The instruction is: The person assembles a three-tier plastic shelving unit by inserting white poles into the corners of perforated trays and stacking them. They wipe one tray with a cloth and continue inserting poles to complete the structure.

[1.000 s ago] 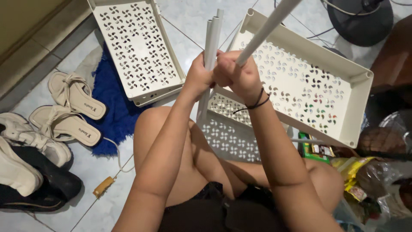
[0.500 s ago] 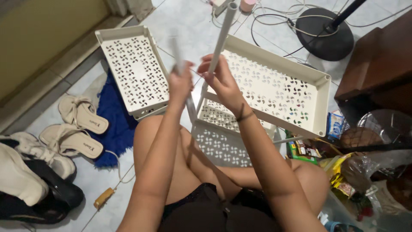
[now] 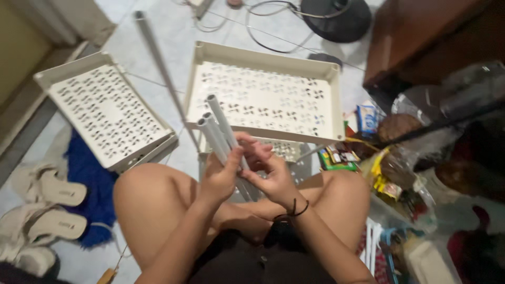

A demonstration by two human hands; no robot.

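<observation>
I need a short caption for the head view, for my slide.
Both hands, left and right, hold three grey tubes above a cream tray.

My left hand (image 3: pixel 221 176) and right hand (image 3: pixel 268 176) cover the lower lengths of the 3 pale tubes (image 3: pixel 216 126); their bottom ends cannot be seen. My palms are turned away, so the contact there is hidden. The lower tray (image 3: pixel 292 152) shows only as a strip beneath the large perforated tray (image 3: pixel 263 58). The fan base (image 3: pixel 336 18) is cut by the top edge. The sandals (image 3: pixel 52 192) and the bags (image 3: pixel 421 173) at right are blurred; their contents cannot be told. My forearms run off the bottom edge.
</observation>
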